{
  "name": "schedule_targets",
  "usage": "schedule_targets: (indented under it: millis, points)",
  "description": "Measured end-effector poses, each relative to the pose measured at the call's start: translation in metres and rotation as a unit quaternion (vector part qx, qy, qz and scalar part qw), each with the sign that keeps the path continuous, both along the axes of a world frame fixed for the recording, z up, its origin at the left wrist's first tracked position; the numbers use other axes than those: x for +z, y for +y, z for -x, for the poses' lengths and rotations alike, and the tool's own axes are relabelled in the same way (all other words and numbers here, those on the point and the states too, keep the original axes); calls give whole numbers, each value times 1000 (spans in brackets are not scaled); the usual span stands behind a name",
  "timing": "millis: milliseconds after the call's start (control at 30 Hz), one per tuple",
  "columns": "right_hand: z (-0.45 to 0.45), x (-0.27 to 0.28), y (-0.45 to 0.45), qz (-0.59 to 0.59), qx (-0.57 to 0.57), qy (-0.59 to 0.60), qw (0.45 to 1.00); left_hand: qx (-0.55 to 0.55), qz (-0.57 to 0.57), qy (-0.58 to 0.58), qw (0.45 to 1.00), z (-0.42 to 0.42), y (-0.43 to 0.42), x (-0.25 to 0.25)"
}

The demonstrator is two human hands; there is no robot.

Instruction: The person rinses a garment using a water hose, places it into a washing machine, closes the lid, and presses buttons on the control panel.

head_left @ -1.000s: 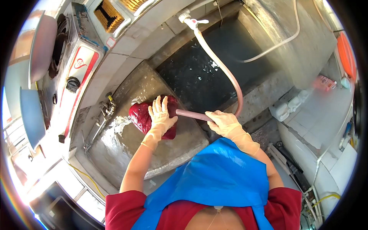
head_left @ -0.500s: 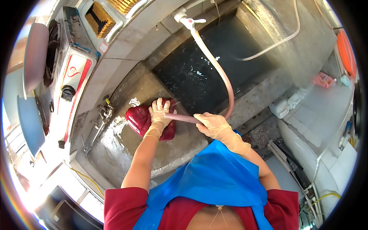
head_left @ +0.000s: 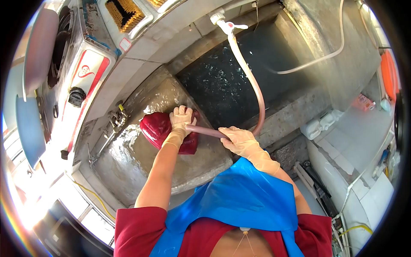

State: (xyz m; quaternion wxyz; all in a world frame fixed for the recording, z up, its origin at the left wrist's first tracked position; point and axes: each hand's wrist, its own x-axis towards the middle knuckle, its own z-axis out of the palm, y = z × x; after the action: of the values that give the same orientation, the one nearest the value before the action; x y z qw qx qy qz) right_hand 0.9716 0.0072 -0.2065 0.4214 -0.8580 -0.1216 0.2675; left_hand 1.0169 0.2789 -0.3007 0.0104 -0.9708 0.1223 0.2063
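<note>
A wet, dark red cloth [head_left: 155, 127] lies bunched on the concrete wash slab [head_left: 205, 167]. My left hand [head_left: 181, 121], in a pale, see-through glove, presses into it with the fingers curled and gripping its folds. A pinkish hose [head_left: 205, 131] is held in my right hand [head_left: 239, 140], also gloved, with its fingers wrapped round it close to the end. The hose mouth points at the cloth, right beside my left hand. From my right hand the hose loops up to a white tap [head_left: 230, 27] on the wall.
A basin of dark water [head_left: 231, 81] adjoins the slab, with a second thin hose [head_left: 312, 60] reaching into it. A small metal tap [head_left: 116, 120] sits at the slab's left. Brushes [head_left: 124, 15] lie on the ledge above. A white jug [head_left: 314, 127] stands at right.
The fingers of my left hand have gone from spread flat to curled into the cloth, which has shifted slightly. My right hand still holds the hose. The view has turned a little.
</note>
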Motion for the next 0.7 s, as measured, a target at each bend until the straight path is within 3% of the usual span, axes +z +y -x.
schedule_targets:
  millis: [200, 267, 333, 400, 467, 533, 567, 600, 667, 700]
  points:
    - [6, 9, -16, 42, 7, 7, 999, 29, 9, 15, 999, 2, -2, 16]
    - [8, 12, -21, 58, 7, -1, 998, 55, 177, -21, 982, 13, 3, 44]
    - [6, 16, -22, 78, 13, 19, 997, 54, 167, -32, 984, 14, 6, 79]
    - [6, 19, -18, 88, 21, 20, 996, 140, 239, -92, 957, 14, 31, 95]
    - [7, 24, -12, 73, 21, 13, 997, 249, 173, -221, 927, 18, 61, 93]
    - [9, 27, -6, 72, 33, 14, 997, 422, 43, -253, 869, 32, 99, 51]
    - [9, 28, -2, 74, 39, 18, 996, 537, 191, -154, 807, 37, 129, 21]
    - [10, 29, 0, 73, 43, 14, 996, 626, 331, -48, 705, 40, 149, 6]
    - [10, 32, 3, 73, 37, 7, 997, 585, 414, 16, 698, 27, 100, 89]
    - [10, 32, 3, 74, 38, 4, 997, 562, 357, -63, 743, 36, 105, 62]
